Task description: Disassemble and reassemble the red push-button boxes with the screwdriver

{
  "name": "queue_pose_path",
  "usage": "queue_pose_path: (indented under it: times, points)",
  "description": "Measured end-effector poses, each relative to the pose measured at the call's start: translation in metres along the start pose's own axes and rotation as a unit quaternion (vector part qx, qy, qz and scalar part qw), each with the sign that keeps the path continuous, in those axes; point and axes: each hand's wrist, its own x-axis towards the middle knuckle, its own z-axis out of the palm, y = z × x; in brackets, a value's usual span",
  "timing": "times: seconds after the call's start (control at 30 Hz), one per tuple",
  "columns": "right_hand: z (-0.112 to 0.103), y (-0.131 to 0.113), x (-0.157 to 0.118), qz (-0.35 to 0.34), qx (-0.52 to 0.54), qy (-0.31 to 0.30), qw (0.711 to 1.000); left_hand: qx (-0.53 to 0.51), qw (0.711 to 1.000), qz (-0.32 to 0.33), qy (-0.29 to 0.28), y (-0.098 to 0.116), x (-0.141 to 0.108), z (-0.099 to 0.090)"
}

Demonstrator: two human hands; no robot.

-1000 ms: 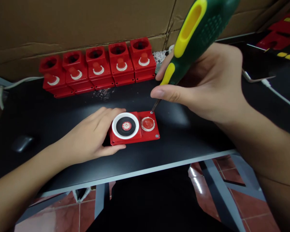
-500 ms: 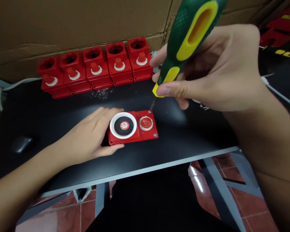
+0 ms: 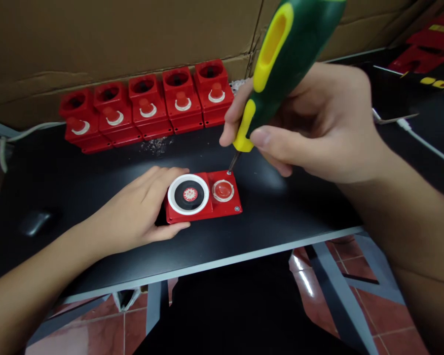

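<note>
A red box-shaped unit (image 3: pixel 224 213) lies on the black table, with a white-rimmed black disc (image 3: pixel 189 194) and a round red button (image 3: pixel 223 190) on its face. My left hand (image 3: pixel 148 202) grips its left end, thumb on the near side and fingers on the far side. In my right hand (image 3: pixel 311 123) is a green and yellow screwdriver (image 3: pixel 281 54), held tilted. Its tip meets a screw (image 3: pixel 229 172) at the unit's far right corner. Another screw (image 3: pixel 237 208) sits in the near right corner; the left end is partly hidden by my hand.
Several similar red housings (image 3: pixel 144 108) with round openings stand in a row at the back, before a cardboard wall (image 3: pixel 114 39). Small debris (image 3: pixel 157 145) lies in front of them. At right are a phone (image 3: pixel 388 98) and a white cable (image 3: pixel 425 140). A mouse (image 3: pixel 36 223) rests at left.
My right hand has moved slightly left and down, and the screwdriver handle has turned, its yellow inset now facing left. My left hand and the red unit have stayed put.
</note>
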Motion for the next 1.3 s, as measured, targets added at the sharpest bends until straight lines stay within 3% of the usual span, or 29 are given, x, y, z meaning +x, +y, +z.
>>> queue_pose_path:
  times: [0.37, 0.5, 0.67, 0.93, 1.2, 1.3]
  points:
    - [0.004, 0.012, 0.005, -0.002, -0.040, 0.064, 0.997, -0.010, 1.000, 0.009, -0.011, -0.003, -0.004, -0.002]
    - [0.005, 0.014, 0.002, -0.016, -0.030, 0.065, 0.997, -0.016, 1.000, 0.005, 0.019, -0.007, -0.006, -0.001]
    - [0.007, 0.017, 0.000, -0.024, -0.018, 0.087, 0.996, -0.026, 1.000, -0.008, -0.015, -0.005, 0.000, -0.003]
    - [0.009, 0.006, 0.000, -0.035, 0.054, 0.047, 0.997, -0.047, 0.999, -0.002, -0.027, 0.001, 0.008, -0.009]
    - [0.006, 0.011, -0.005, -0.087, 0.050, 0.005, 0.995, -0.047, 0.999, 0.005, -0.010, -0.004, 0.003, -0.004]
    - [0.000, 0.014, -0.003, -0.087, -0.004, -0.015, 0.996, -0.047, 0.999, 0.013, 0.010, -0.007, 0.001, -0.001]
